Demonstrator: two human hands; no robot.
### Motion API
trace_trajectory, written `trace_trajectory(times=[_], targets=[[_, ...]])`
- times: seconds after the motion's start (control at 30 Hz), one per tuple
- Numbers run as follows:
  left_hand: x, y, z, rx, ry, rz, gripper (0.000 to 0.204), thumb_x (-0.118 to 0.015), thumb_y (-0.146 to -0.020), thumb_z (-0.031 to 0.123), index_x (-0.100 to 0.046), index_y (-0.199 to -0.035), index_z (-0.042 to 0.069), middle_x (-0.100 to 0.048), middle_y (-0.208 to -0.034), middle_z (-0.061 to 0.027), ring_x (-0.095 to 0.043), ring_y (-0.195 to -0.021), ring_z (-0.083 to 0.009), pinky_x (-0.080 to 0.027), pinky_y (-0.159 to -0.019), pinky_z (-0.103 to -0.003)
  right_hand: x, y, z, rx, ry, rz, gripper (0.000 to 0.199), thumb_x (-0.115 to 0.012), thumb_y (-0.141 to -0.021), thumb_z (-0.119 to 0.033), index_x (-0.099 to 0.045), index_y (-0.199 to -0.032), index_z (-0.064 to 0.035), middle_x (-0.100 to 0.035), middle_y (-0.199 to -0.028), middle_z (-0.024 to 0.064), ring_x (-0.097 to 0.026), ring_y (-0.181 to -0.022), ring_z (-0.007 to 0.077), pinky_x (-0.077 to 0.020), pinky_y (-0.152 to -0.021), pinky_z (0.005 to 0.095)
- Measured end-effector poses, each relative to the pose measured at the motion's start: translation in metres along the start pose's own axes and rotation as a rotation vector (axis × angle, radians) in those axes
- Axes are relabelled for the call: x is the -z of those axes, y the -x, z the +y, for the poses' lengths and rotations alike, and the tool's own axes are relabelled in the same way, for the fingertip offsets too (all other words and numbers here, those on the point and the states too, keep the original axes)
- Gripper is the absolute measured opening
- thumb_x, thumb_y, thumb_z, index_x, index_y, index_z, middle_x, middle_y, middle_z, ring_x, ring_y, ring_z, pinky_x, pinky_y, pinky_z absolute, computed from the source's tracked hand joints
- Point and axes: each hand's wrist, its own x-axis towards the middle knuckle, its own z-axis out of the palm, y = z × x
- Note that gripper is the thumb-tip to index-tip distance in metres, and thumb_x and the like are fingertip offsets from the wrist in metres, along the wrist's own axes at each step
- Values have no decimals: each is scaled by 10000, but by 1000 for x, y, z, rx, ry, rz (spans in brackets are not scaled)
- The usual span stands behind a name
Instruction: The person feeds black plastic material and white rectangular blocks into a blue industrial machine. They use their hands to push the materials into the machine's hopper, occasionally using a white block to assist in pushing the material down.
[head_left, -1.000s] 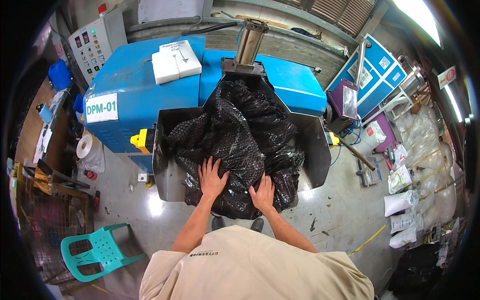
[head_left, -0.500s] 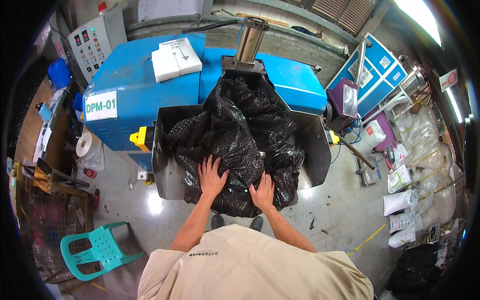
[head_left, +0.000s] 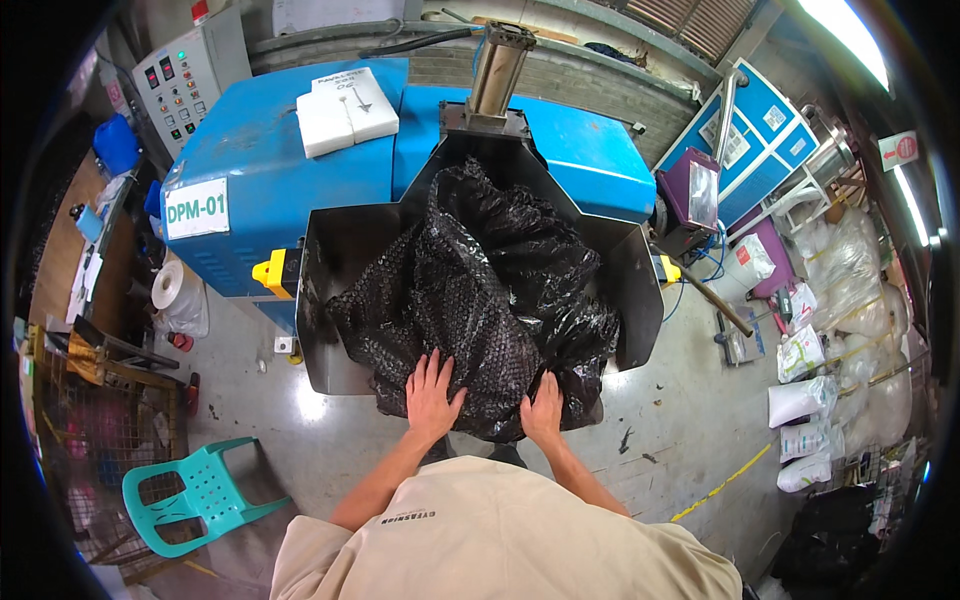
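Note:
A large crumpled heap of shiny black plastic film (head_left: pixel 470 290), dimpled like bubble wrap in places, fills the metal hopper (head_left: pixel 335 250) of a blue machine and hangs over its near edge. My left hand (head_left: pixel 432 398) lies on the near left part of the film, fingers spread and pointing away from me. To its right, my right hand (head_left: pixel 542 408) rests on the film's near edge, fingers stretched forward and close together, thumb apart. The film's underside is hidden.
The blue machine (head_left: pixel 270 130) spreads behind the hopper, with a metal cylinder (head_left: pixel 497 75) above it and white foam (head_left: pixel 348 115) on top. Yellow-and-black switch boxes (head_left: pixel 277 273) flank the hopper. A green plastic chair (head_left: pixel 205 490) stands left; white sacks (head_left: pixel 803 402) lie right.
Both hands have come nearer to me and slightly right. The black film has shifted toward me with them, and its folds lie differently.

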Motion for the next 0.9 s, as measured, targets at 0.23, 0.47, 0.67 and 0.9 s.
trace_trajectory(times=[0.23, 0.47, 0.67, 0.9], targets=[[-6, -8, 0, 10, -60, 82, 610, -733, -914, 349, -567, -1462, 140, -436, -1608, -122, -389, -1474, -360, -329, -1178, -519, 0, -22, -25, 65, -181, -27, 564, -651, -872, -114, -508, -1399, 28, -578, -1363, 262, -514, -1303, 477, -383, -1124, 533], [-18, -16, 6, 63, -109, 121, 598, -735, -916, 358, -576, -1456, 158, -434, -1614, -101, -372, -1488, -346, -313, -1195, -525, -1, -39, -23, 179, -94, -104, 622, -715, -860, -248, -511, -1394, -1, -519, -1435, 225, -435, -1393, 417, -332, -1156, 566], [-27, -15, 11, 119, -112, 146, 555, -709, -945, 313, -581, -1462, 158, -448, -1614, -100, -381, -1493, -354, -304, -1194, -532, 15, -40, -16, 212, -111, -197, 727, -747, -850, -318, -451, -1395, 61, -473, -1443, 255, -396, -1418, 425, -310, -1181, 557], [-22, -11, 32, 275, 1, 241, 756, -803, -863, 237, -477, -1529, 93, -399, -1618, -184, -345, -1503, -396, -276, -1233, -525, 39, -54, -9, 247, -214, -305, 763, -746, -867, -331, -410, -1446, 37, -447, -1462, 243, -393, -1421, 418, -318, -1179, 550]])
